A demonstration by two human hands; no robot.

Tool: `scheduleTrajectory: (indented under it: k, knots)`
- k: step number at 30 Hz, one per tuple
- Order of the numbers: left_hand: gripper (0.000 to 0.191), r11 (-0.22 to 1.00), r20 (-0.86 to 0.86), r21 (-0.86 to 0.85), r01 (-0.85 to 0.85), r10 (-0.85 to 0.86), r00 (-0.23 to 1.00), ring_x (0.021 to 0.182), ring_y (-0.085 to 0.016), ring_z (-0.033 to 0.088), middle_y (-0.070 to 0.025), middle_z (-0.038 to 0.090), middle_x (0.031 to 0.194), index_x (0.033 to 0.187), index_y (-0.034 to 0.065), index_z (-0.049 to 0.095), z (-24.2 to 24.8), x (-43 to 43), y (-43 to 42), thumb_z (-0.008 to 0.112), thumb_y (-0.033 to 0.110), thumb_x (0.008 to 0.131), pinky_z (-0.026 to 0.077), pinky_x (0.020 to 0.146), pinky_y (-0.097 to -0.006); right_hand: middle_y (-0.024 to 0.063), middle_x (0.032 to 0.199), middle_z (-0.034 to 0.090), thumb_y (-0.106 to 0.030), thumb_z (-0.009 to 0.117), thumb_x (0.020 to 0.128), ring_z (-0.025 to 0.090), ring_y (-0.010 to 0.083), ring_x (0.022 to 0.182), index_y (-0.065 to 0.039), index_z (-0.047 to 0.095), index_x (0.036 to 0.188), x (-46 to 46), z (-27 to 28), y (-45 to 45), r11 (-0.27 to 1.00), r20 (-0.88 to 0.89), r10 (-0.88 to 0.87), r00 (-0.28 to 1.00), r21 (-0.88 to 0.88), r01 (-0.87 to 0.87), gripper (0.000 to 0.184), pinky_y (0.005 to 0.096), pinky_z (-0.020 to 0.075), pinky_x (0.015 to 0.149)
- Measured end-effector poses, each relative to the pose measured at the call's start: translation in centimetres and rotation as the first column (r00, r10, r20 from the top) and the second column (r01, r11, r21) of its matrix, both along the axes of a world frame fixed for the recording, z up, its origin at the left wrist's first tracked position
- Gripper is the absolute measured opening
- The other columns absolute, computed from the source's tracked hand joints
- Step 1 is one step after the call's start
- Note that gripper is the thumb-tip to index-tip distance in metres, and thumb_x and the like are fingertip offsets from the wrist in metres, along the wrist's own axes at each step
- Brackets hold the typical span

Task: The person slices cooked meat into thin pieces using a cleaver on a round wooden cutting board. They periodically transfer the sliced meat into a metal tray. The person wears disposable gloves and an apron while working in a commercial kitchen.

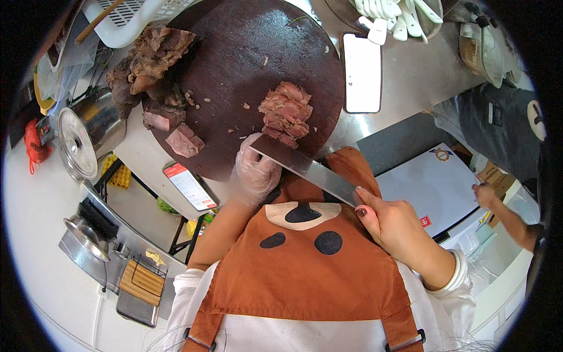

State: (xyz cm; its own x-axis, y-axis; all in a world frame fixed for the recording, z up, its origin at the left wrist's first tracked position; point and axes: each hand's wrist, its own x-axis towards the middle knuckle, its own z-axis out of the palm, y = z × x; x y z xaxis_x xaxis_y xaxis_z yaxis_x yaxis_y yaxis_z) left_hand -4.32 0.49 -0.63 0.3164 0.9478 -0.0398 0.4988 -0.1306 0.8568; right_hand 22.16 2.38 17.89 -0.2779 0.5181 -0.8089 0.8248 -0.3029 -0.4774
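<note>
My right hand (389, 224) grips a broad-bladed kitchen knife (310, 169); the handle is hidden inside my fist. The blade slants up to the left over the near edge of a round dark wooden chopping board (228, 83). My left hand (259, 169), in a clear plastic glove, is curled at the blade's far end. Its fingers are partly hidden, so what they hold cannot be made out. Just beyond the blade lies an overlapping row of sliced cooked meat (288, 112). Toward the board's left edge sit a cut meat block (185, 140) and larger browned meat pieces (154, 57).
Phones lie right of the board (361, 72) and at the counter's near left (190, 187). White spoons (387, 17) fill a bowl at the back right. A white plastic basket (127, 22) and a lidded steel pot (79, 143) stand left. Another person's hand (484, 196) rests by a white chest lid (431, 189).
</note>
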Motion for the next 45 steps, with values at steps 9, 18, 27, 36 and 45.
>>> scheduleTrajectory:
  k: [9,18,27,36,45]
  knots:
    - [0.045,0.995,-0.012,0.095,0.022,-0.021,1.0,0.092,-0.035,0.056,-0.0125,0.054,0.102,0.1,0.014,0.061,0.3,0.2,0.6,0.065,-0.003,0.059,0.049,0.07,-0.0433,0.0204,0.068,0.063,-0.035,0.052,0.092,0.062,0.0379,0.061,-0.001,0.059,0.113,-0.8,-0.1,0.0,0.995,0.015,-0.023,1.0,0.092,0.021,0.04,0.0457,0.0497,0.056]
    - [0.041,0.979,-0.114,0.193,0.059,-0.038,0.993,0.089,-0.035,0.058,-0.0124,0.056,0.105,0.099,0.0141,0.063,1.1,0.2,1.0,0.064,-0.002,0.062,0.048,0.065,-0.0426,0.0208,0.073,0.064,-0.033,0.052,0.092,0.062,0.0395,0.065,-0.003,0.058,0.117,-3.7,-3.2,1.3,0.996,0.011,0.003,1.0,0.091,-0.004,0.04,0.0465,0.0503,0.06]
    - [0.039,0.978,-0.118,0.186,0.091,-0.07,0.991,0.091,-0.035,0.057,-0.0126,0.056,0.104,0.098,0.0111,0.064,1.2,0.1,1.3,0.063,-0.002,0.06,0.048,0.068,-0.0435,0.0197,0.07,0.064,-0.035,0.054,0.09,0.062,0.0386,0.064,-0.006,0.057,0.12,-1.5,-2.7,-1.3,0.996,0.04,-0.022,0.999,0.09,0.018,0.042,0.0466,0.0506,0.058]
    - [0.037,0.973,-0.167,0.213,0.09,-0.054,0.984,0.092,-0.04,0.058,-0.0163,0.058,0.106,0.103,0.0114,0.062,2.1,0.4,2.0,0.063,0.001,0.067,0.049,0.074,-0.0431,0.0216,0.066,0.063,-0.039,0.052,0.091,0.062,0.0385,0.06,-0.002,0.058,0.115,-5.0,-6.3,0.1,0.968,-0.041,-0.054,0.998,0.244,0.062,0.044,0.0474,0.0503,0.057]
    - [0.04,0.979,-0.245,0.194,0.056,-0.007,0.969,0.093,-0.038,0.055,-0.0181,0.056,0.106,0.107,0.0077,0.061,2.4,0.7,1.6,0.065,0.002,0.068,0.047,0.076,-0.0438,0.0218,0.066,0.063,-0.044,0.041,0.095,0.062,0.0403,0.063,-0.001,0.058,0.101,-6.7,-9.3,1.5,0.96,-0.16,-0.09,0.983,0.249,0.128,0.047,0.0489,0.0495,0.057]
